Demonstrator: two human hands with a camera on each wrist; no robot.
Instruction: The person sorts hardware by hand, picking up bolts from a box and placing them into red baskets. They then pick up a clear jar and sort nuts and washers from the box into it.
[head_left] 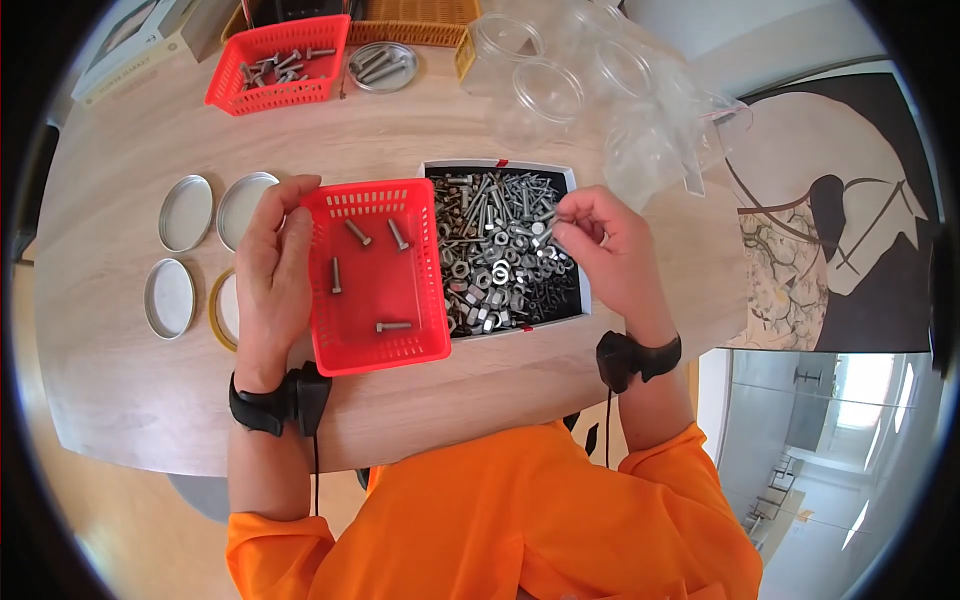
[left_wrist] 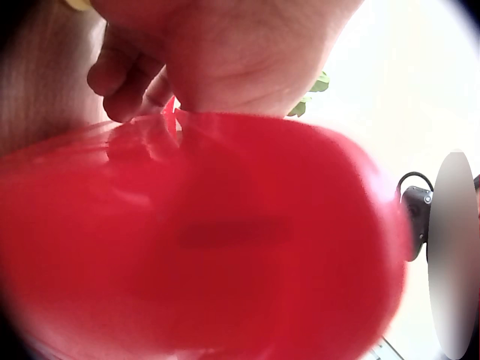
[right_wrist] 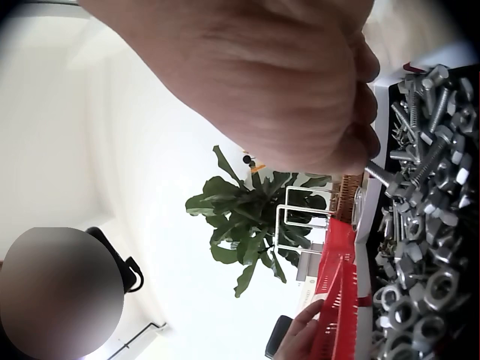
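Red basket sits in left hand; right hand pinches bolt.

Your head view looks down and forward from above the desk, far enough back to take in your orange shirt at the bottom and both of your hands, left and right. Your left wrist view sits so close to the red basket that its blurred outer surface fills most of the frame, with your palm across the top. Your right wrist view looks past the underside of your hand, turned sideways: the box of hardware runs up its right edge, near, while a plant stands farther off. All three views share the basket and your left hand; head and right wrist share the box.
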